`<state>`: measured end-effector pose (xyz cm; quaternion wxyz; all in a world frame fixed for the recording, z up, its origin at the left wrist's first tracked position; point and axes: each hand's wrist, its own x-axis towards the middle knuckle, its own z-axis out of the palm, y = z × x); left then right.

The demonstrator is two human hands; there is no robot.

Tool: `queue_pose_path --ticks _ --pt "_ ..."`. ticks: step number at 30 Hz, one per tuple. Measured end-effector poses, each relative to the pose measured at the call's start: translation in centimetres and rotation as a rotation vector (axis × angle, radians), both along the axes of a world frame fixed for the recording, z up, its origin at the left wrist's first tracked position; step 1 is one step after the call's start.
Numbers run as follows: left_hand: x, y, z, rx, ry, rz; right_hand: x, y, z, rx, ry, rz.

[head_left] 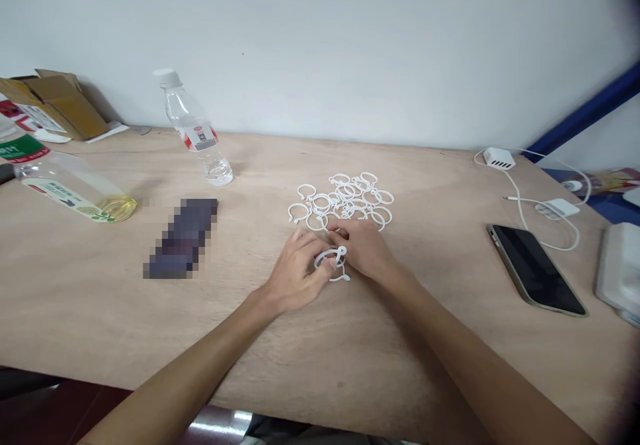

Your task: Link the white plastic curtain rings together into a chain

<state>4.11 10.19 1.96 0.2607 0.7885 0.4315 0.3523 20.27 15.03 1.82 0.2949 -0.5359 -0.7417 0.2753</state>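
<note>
Both hands meet over the middle of a wooden table (pixel 100 311). My left hand (pixel 295 275) and my right hand (pixel 365 248) pinch a white plastic ring (pixel 331 256) between their fingertips. A second white ring (pixel 341 276) lies on the table just under them, partly hidden. Right behind the hands sits a loose pile of several white plastic rings (pixel 345 201).
A black phone (pixel 535 268) lies at the right, with white chargers and a cable (pixel 525 211) behind it. A clear water bottle (pixel 197 131) stands at the back left, an oil bottle (pixel 70 188) lies on its side, a dark blurred object (pixel 183 238) sits left, cardboard boxes (pixel 55 101) far left.
</note>
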Motion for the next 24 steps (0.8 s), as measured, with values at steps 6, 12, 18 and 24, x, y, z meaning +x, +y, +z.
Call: queue_pose_path --ticks 6,12,18,24 --pt "-0.1 0.1 0.0 -0.027 0.008 0.004 1.5 -1.8 1.3 -0.127 0.488 -0.177" --pt "-0.1 0.1 0.0 -0.036 0.027 0.023 2.6 -3.4 1.5 -0.445 0.886 -0.243" --pt "0.0 -0.1 0.1 -0.007 0.086 0.031 2.4 -3.9 1.2 -0.312 0.751 -0.154" --pt "0.1 -0.2 0.1 0.050 0.080 0.073 1.8 -4.7 1.9 -0.297 0.782 -0.046"
